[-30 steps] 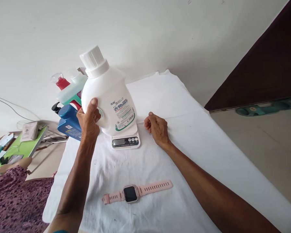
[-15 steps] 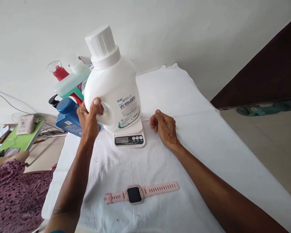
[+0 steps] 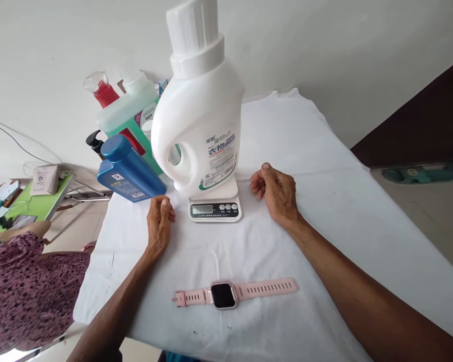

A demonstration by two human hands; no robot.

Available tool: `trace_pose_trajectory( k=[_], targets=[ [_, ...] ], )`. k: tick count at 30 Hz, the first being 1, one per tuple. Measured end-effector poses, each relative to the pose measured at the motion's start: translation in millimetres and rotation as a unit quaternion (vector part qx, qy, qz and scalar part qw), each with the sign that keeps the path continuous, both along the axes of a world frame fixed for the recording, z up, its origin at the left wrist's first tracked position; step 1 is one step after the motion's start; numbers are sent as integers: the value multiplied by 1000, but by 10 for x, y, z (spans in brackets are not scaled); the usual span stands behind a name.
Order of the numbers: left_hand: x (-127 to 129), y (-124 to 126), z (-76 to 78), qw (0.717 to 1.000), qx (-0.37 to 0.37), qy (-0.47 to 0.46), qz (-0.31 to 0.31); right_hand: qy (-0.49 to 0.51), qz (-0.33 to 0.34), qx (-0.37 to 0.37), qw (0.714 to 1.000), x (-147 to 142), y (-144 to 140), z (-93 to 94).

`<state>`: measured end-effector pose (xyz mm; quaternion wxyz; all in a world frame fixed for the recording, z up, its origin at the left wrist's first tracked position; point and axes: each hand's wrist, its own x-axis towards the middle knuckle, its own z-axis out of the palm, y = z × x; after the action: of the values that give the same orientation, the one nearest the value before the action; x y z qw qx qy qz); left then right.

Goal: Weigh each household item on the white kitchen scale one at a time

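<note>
The white bottle [image 3: 207, 108] stands at one o'clock from the left hand [image 3: 160, 223], ten from the right hand [image 3: 278, 193]; both half-open, loosely curled, seemingly empty, palms hidden.

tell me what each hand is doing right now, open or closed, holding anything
Left hand: loosely closed, nothing visible in it, near the blue bottle.
Right hand: loosely closed, nothing visible in it, beside the scale.

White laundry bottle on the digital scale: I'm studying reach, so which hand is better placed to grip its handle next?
Likely the left hand: apparently empty, near the handle of the white laundry bottle. The right hand is right of the digital scale, farther from the handle.
</note>
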<state>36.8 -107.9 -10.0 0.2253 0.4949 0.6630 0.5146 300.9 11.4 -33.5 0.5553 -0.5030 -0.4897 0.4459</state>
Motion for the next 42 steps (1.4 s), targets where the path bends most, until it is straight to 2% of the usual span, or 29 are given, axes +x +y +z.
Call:
trace_pose_trajectory(
  k=[3,7,31,38,40,42],
  targets=[
    [-54,24,-48,999,-27,-19,-13,-9,3,4,1000,1,-4,-13],
    [-50,36,-29,998,-53,1,-21,-26,10,6,1000,3,-21,2],
    [-6,43,37,996,-89,4,-24,-28,22,-1,999,13,-29,12],
    [-41,36,-11,997,-67,5,-22,-30,20,-2,999,11,-30,14],
    [-31,24,26,999,-29,22,-12,-23,21,-7,999,7,-28,25],
    [2,27,135,998,26,58,-5,-16,24,-17,999,5,-30,42]
  ],
)
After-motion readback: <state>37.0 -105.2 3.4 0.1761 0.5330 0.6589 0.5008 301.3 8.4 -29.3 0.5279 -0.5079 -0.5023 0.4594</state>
